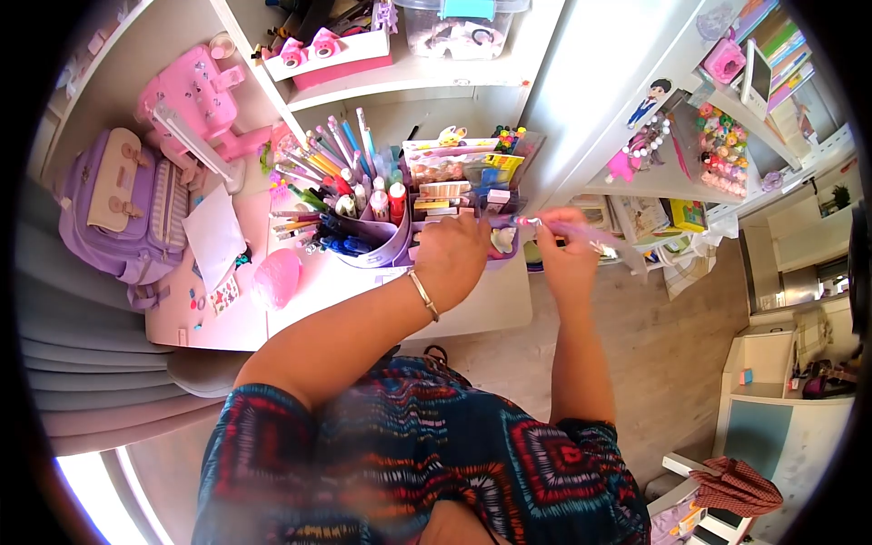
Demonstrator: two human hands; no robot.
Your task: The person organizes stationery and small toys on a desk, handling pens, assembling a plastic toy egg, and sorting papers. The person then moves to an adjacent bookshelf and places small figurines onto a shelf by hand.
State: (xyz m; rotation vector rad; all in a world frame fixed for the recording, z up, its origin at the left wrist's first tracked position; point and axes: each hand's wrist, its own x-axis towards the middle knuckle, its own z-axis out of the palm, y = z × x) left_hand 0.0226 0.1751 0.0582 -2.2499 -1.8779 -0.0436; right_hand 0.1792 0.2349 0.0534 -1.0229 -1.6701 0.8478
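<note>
My left hand (451, 258), a bracelet on its wrist, is over the front of the purple desk organizer (389, 252). Its fingers are curled, and their tips and anything in them are hidden. To the right of the organizer, my right hand (569, 252) is closed on a slim, see-through purple item (595, 233) that is partly blurred. A pink-and-white patterned part (527, 221) shows at its left end, close to my left fingertips. Pencils (324, 161), pens (343, 244), a red-and-white bottle (397, 202) and several small boxes (445, 189) fill the organizer.
A pink rounded object (277, 279) and a white sheet (214, 227) lie on the desk (391, 313). At the left stand a purple backpack (116, 204) and a pink case (195, 95). A clear bin (459, 32) sits on the shelf above. White shelving (604, 118) rises at the right.
</note>
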